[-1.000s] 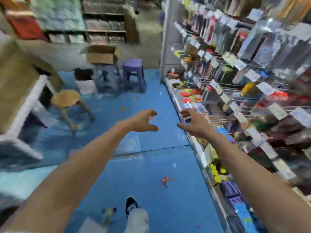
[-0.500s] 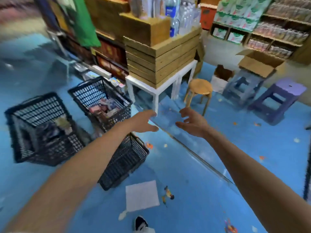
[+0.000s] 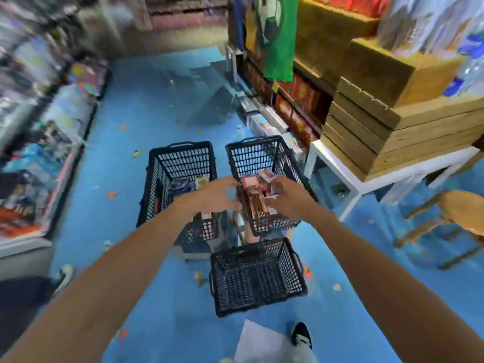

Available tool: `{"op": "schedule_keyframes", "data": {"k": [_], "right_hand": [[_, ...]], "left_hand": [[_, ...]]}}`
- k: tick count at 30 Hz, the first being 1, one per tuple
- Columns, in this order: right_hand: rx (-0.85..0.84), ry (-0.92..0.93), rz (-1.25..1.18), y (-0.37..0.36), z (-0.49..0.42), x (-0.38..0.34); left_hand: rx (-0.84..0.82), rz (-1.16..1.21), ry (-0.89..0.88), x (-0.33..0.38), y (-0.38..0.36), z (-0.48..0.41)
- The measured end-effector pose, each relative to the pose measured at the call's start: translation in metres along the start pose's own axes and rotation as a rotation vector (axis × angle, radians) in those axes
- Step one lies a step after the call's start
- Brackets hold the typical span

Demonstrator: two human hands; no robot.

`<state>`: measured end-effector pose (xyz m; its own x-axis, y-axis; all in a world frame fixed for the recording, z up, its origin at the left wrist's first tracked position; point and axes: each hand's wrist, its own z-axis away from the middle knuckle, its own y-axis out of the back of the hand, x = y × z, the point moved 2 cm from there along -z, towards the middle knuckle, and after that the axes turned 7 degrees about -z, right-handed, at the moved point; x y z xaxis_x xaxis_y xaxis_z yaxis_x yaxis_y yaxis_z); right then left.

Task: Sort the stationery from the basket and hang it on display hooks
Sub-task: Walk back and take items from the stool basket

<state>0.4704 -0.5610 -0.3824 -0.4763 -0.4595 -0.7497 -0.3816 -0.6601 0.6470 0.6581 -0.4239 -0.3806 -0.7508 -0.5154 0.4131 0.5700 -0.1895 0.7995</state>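
Floor: blue shop floor [image 3: 157,127], three black mesh baskets standing between blurred shelving.
Stationery packs: a reddish bundle [image 3: 255,203] in the far right basket [image 3: 262,153], its long edges running roughly away from the person.
Left hand [image 3: 214,197]: fingers and thumb curved in a C at the bundle's left edge; motion blur hid whether they gripped it.
Right hand [image 3: 288,201]: fingers curled over the upper right packs.
Relation: the bundle lay directly between both hands, the right one nearer its top, so the lift probably depended on it.
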Motion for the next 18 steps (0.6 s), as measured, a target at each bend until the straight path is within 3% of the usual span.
{"op": "schedule_keyframes", "data": {"k": [10,18], "right_hand": [[-0.406,0.08,-0.068,-0.063,-0.187,-0.032],[-0.534,-0.197,-0.202,-0.186,-0.285,-0.034]], "left_hand": [[0.023,0.171,0.357,-0.111,0.025,-0.062],[-0.057,0.362,0.508,-0.226,-0.003,-0.129]]}}
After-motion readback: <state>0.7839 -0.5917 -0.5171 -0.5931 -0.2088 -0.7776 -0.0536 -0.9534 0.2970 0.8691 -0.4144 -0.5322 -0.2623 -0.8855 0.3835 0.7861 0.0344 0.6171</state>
